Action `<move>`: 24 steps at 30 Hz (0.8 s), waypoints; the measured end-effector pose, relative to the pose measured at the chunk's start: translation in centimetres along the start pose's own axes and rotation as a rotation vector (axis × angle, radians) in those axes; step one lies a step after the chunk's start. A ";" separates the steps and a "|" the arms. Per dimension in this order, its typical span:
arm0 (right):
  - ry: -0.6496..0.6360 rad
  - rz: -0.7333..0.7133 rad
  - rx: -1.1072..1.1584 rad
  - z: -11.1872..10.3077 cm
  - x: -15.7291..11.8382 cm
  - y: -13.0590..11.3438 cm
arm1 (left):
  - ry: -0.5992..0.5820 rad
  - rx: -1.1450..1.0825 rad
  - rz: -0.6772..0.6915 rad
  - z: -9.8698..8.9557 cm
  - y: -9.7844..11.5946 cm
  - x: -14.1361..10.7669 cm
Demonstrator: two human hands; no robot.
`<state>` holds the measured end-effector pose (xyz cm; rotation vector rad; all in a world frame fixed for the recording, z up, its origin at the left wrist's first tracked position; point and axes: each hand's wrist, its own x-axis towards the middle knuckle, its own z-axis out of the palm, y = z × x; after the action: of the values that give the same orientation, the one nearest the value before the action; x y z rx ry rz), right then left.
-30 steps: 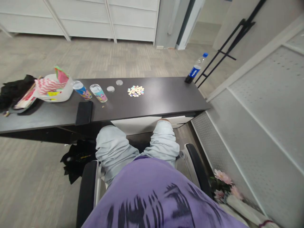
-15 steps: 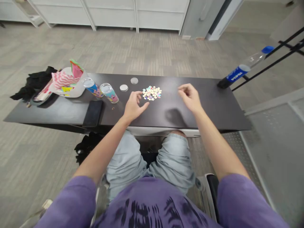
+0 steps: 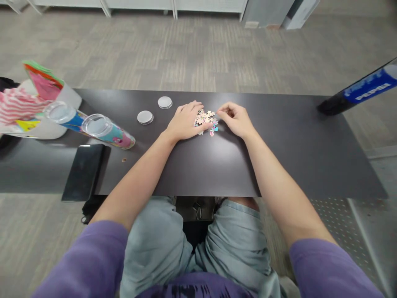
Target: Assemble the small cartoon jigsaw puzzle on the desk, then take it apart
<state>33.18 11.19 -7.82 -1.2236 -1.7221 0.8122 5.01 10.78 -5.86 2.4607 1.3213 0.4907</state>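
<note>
A small heap of jigsaw puzzle pieces [image 3: 203, 117], mostly pale with some blue and pink, lies on the dark table. My left hand [image 3: 185, 121] rests over the heap's left side, fingers stretched and thumb apart, covering part of it. At the right edge of the heap, my right hand [image 3: 235, 118] has its thumb and index finger pinched, the other fingers curled in. Whatever sits in that pinch, if anything, is too small to make out. Left of the hands lie two round lids [image 3: 145, 117] and two clear-topped printed tubes [image 3: 108, 131].
A black phone [image 3: 83, 165] lies at the table's front left. Behind the tubes stands a white basket [image 3: 70, 99] with striped and coloured packets. A Pepsi bottle [image 3: 356, 93] stands at the far right of the dark table [image 3: 297, 145]. A tiny brown bit [image 3: 124, 159] lies near the phone.
My right hand has moved left to the heap's right edge. The left hand now lies over the heap's left side. The view has come closer to the table.
</note>
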 end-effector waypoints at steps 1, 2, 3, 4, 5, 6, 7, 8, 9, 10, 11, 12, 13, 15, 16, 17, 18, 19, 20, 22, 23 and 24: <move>-0.032 -0.001 -0.025 -0.1 -0.2 -0.1 | 0.023 -0.029 0.007 0.1 -0.5 0.3; -0.061 -0.004 -0.050 -0.2 -0.3 -0.3 | 0.047 -0.064 0.015 0.2 -0.9 0.6; -0.090 -0.016 -0.076 -0.3 -0.4 -0.5 | 0.074 -0.099 0.026 0.2 -1.3 0.7; -0.120 -0.037 -0.103 -0.5 -0.5 -0.7 | 0.100 -0.131 0.040 0.2 -1.7 0.7; -0.147 -0.066 -0.128 -0.6 -0.6 -0.9 | 0.121 -0.154 0.055 0.1 -2.0 0.6; -0.170 -0.097 -0.146 -0.9 -0.6 -1.0 | 0.135 -0.167 0.069 0.1 -2.2 0.6; -0.188 -0.122 -0.158 -1.1 -0.6 -1.0 | 0.142 -0.170 0.081 0.0 -2.4 0.5; -0.203 -0.135 -0.165 -1.3 -0.6 -1.1 | 0.144 -0.167 0.091 -0.1 -2.6 0.4; -0.213 -0.137 -0.167 -1.4 -0.6 -1.0 | 0.141 -0.161 0.098 -0.1 -2.7 0.3; -0.219 -0.130 -0.166 -1.5 -0.6 -1.0 | 0.137 -0.157 0.105 -0.2 -2.7 0.2; -0.220 -0.122 -0.164 -1.6 -0.6 -0.9 | 0.135 -0.156 0.114 -0.2 -2.8 0.1; -0.219 -0.115 -0.159 -1.6 -0.6 -0.8 | 0.133 -0.160 0.123 -0.3 -2.7 0.1; -0.217 -0.111 -0.150 -1.7 -0.5 -0.7 | 0.131 -0.165 0.134 -0.3 -2.7 0.0; -0.218 -0.091 -0.115 -1.6 -0.5 -0.5 | 0.122 -0.174 0.153 -0.5 -2.6 -0.1; -0.225 -0.068 -0.091 -1.6 -0.4 -0.4 | 0.120 -0.177 0.160 -0.6 -2.6 -0.2; -0.234 -0.040 -0.064 -1.6 -0.3 -0.4 | 0.120 -0.180 0.164 -0.7 -2.5 -0.3; -0.240 -0.011 -0.035 -1.6 -0.3 -0.4 | 0.122 -0.184 0.165 -0.8 -2.5 -0.3; -0.240 0.012 -0.006 -1.6 -0.2 -0.4 | 0.126 -0.187 0.163 -0.9 -2.4 -0.4; -0.233 0.026 0.024 -1.6 -0.1 -0.4 | 0.130 -0.190 0.162 -1.0 -2.4 -0.5; -0.206 0.029 0.089 -1.6 0.0 -0.5 | 0.135 -0.188 0.164 -1.0 -2.2 -0.5; -0.191 0.023 0.124 -1.5 0.1 -0.5 | 0.139 -0.181 0.166 -0.9 -2.1 -0.6; -0.177 0.017 0.159 -1.5 0.2 -0.5 | 0.146 -0.171 0.166 -0.9 -1.9 -0.6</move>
<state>34.30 11.23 -6.76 -1.0872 -1.7519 1.0737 2.89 11.40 -5.98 2.4403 1.0803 0.8034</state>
